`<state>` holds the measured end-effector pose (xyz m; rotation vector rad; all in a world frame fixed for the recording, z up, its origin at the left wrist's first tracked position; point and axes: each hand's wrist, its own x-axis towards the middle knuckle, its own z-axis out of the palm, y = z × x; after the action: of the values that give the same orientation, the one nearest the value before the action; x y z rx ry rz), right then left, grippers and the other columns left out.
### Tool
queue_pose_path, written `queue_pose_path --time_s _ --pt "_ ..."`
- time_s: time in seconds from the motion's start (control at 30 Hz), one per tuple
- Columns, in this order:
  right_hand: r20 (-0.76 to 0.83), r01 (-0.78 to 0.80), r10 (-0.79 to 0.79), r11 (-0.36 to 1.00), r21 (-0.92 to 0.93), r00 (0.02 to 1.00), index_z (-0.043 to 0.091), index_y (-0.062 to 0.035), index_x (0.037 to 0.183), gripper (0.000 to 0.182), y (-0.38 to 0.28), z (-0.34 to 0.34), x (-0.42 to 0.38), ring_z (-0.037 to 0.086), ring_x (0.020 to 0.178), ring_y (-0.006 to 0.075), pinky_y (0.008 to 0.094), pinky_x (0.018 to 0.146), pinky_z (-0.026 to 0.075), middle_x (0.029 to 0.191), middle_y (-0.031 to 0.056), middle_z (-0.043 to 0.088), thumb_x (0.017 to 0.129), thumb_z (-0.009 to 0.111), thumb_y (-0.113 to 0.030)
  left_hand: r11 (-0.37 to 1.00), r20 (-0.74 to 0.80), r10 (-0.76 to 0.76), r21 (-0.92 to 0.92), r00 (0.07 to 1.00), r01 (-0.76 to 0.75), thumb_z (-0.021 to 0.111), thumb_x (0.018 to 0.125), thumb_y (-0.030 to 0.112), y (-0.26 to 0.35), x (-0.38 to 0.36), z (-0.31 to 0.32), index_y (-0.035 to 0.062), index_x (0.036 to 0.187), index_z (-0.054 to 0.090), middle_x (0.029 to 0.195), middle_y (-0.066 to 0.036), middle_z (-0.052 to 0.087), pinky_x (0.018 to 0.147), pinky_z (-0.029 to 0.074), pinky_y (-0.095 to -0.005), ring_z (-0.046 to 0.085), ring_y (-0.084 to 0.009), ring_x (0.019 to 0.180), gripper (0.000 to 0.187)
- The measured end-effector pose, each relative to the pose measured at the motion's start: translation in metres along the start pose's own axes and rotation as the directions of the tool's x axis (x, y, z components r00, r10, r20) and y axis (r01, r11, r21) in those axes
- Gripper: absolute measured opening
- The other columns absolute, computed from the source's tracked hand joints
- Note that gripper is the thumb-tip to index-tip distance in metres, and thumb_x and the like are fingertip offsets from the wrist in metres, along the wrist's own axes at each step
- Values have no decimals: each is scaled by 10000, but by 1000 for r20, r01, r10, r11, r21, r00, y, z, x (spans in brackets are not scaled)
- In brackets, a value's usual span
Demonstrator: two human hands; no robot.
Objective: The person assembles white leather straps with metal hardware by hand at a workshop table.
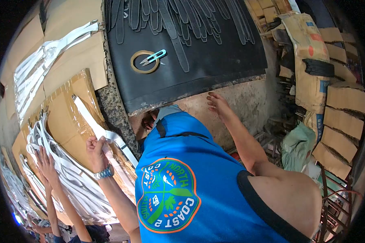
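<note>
My left hand [95, 148], a watch on its wrist, is closed around one end of a long white strip [85, 113] that runs up over plastic-wrapped cardboard [65, 117]. My right hand [219, 105] holds nothing; its spread fingers rest against the stone side of the table just below the edge of a black mat [215, 60]. My blue shirt [198, 162] with a round logo fills the lower middle. A heap of white strips [69, 182] lies just left of my left hand.
Teal thread snips [154, 56] lie across a tape roll [134, 65] on the mat, below rows of black strips [178, 20]. Another person's hand [44, 160] presses on the white heap at the lower left. Brown sacks [308, 52] and stacked cardboard pieces [344, 121] crowd the right.
</note>
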<state>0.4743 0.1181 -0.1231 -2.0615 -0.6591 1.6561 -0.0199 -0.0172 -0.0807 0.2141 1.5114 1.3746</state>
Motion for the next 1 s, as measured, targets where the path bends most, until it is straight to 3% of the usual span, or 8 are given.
queue_pose_path --time_s 0.27,0.53,0.77,0.83,0.9,0.93,1.0 --pt "42 -12 8 994 107 999 568 -132 1165 253 -2 0 11 571 961 154 352 794 484 1095 12 612 944 580 -254 1000 -20 8 -21 1000 -9 710 825 -16 -3 2 -4 70 976 539 732 18 579 612 446 -209 543 -73 645 244" --pt "51 -33 27 992 124 998 590 -159 1010 139 -1 -2 15 587 863 139 307 720 476 934 -17 600 915 621 -256 1000 -6 3 -27 1000 -3 688 839 -21 -1 0 -2 62 981 530 804 -27 638 662 483 -224 600 -92 702 227" --pt "135 -41 46 998 -37 990 564 -131 966 109 -15 2 -3 562 809 114 281 688 478 853 -1 552 939 592 -233 999 18 37 -33 999 -37 679 841 -24 -14 6 -16 58 1010 519 835 -58 658 670 493 -232 620 -116 727 247" --pt "116 -57 74 987 -148 991 567 -135 952 117 -22 20 -25 560 802 111 272 688 473 829 -6 546 940 594 -249 999 -74 21 34 997 -19 684 837 -13 4 -10 11 54 1018 524 850 -76 671 669 498 -232 634 -127 753 250" --pt "212 126 -61 943 -307 975 583 -114 932 148 -33 47 -42 565 779 113 268 661 468 824 -5 571 910 631 -253 979 -106 -46 191 993 66 701 829 19 8 -12 8 40 1021 533 890 -91 674 684 506 -247 639 -139 782 256" --pt "291 242 -138 900 -361 947 596 -99 936 155 -38 64 -46 579 776 118 276 643 481 818 4 597 891 644 -239 979 -122 25 203 992 1 714 827 37 -3 -9 2 44 1027 532 924 -96 669 696 505 -257 637 -145 811 271" --pt "546 503 -246 771 -390 801 606 -56 913 181 -67 112 -71 557 783 90 267 648 467 812 3 599 900 640 -233 990 -97 54 133 994 -41 730 825 59 -9 -10 2 43 1063 508 925 -96 661 700 502 -259 628 -142 817 326"
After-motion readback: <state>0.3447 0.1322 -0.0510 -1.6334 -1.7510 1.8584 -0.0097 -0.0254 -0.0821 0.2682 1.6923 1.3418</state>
